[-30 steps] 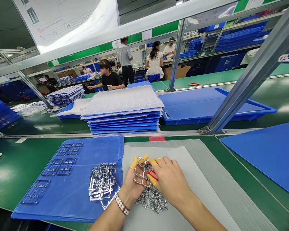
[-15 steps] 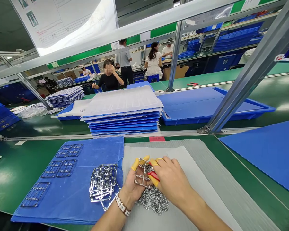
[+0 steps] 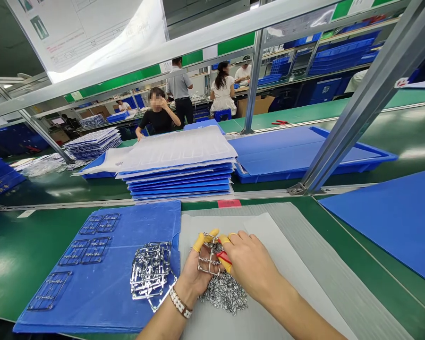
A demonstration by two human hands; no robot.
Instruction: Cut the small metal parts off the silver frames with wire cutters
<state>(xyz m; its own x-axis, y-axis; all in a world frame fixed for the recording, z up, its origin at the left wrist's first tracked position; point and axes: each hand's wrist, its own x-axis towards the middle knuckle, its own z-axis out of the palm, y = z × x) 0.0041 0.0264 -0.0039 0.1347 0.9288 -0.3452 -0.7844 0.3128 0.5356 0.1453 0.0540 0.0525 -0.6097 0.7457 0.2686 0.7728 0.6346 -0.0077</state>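
My left hand point(image 3: 195, 270), with yellow finger cots on its thumb and a fingertip, holds a small chrome sprue frame point(image 3: 208, 259) tilted up. My right hand point(image 3: 250, 257), also wearing yellow finger cots, is closed around red-handled nippers point(image 3: 224, 257) at the frame's right side; their jaws are mostly hidden by the fingers. Below both hands a heap of small shiny chrome pieces point(image 3: 225, 293) lies on a grey sheet point(image 3: 269, 302). Left of my left hand, a tangled pile of chrome frames point(image 3: 150, 271) rests on a blue board point(image 3: 116, 302).
Several flat frames point(image 3: 95, 249) lie in rows on the blue board's left part. Behind stand a stack of blue and white sheets point(image 3: 180, 165) and a blue tray point(image 3: 286, 177). A slanted metal post point(image 3: 361, 94) rises at right. Several people work at benches beyond.
The view has shifted slightly. Both hands keep nearly the same pose on the frame and nippers. Across the bench, a person's lowered hand has come down toward the stack.
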